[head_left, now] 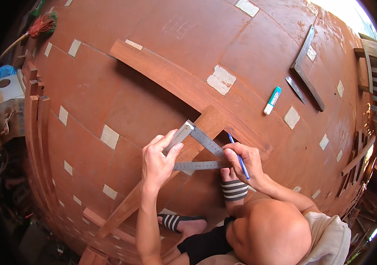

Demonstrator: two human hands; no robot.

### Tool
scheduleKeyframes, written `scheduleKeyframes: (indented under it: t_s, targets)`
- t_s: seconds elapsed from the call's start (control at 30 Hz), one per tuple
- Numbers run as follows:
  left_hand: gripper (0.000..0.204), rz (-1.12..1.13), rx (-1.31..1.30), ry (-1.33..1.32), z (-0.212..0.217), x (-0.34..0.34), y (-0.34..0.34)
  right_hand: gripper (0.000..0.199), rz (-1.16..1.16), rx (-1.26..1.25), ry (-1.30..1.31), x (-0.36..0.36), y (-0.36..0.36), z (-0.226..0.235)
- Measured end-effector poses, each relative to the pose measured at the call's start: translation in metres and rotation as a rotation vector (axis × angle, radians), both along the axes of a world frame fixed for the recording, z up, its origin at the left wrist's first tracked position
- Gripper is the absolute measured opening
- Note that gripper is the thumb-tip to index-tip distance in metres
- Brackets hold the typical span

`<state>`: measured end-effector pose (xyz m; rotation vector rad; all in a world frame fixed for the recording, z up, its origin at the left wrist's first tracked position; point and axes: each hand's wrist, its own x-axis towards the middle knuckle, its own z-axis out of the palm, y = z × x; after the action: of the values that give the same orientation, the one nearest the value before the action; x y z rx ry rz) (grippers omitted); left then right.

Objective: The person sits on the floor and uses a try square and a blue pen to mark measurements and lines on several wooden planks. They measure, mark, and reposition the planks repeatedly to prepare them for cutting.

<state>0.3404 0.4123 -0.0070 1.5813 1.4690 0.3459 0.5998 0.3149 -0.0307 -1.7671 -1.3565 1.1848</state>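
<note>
My left hand (156, 160) grips the silver stock of a metal square (178, 138) laid on a reddish-brown wooden board (209, 120). The square's graduated blade (207, 142) slants toward my right hand (248, 161). A second graduated metal strip (197, 166) runs below it. Held in my right hand is a blue pen (243, 168), its tip near the board's end, while my fingers also touch the blade's far end. This board slants down to the lower left. Its upper end rests on or against another long board (162, 73); the exact contact is unclear.
Right of the boards lie a white-and-teal correction fluid bottle (272, 100), a flat metal strip (295, 90) and a large dark carpenter's square (304, 66). Wooden pieces (33, 119) stand along the left. A red-bristled broom (42, 25) is at upper left. My sandalled feet (234, 190) are close by.
</note>
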Motion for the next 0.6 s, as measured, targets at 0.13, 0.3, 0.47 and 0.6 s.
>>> scheduleKeyframes:
  t_s: [0.13,0.3,0.47,0.6]
  targets:
    - [0.04,0.032,-0.036,0.001,0.001,0.004,0.0,0.028,0.014,0.163,0.069,0.028,0.021,0.016]
    - [0.037,0.049,-0.035,0.0,0.001,0.009,0.0,0.028,0.026,0.194,0.088,0.021,0.06,0.027]
    - [0.037,0.052,-0.022,-0.009,-0.002,0.01,0.001,0.013,0.027,0.097,0.244,0.0,0.074,0.022]
    - [0.037,0.054,0.004,-0.016,-0.003,0.009,-0.001,0.012,0.016,0.107,0.257,-0.006,0.075,0.012]
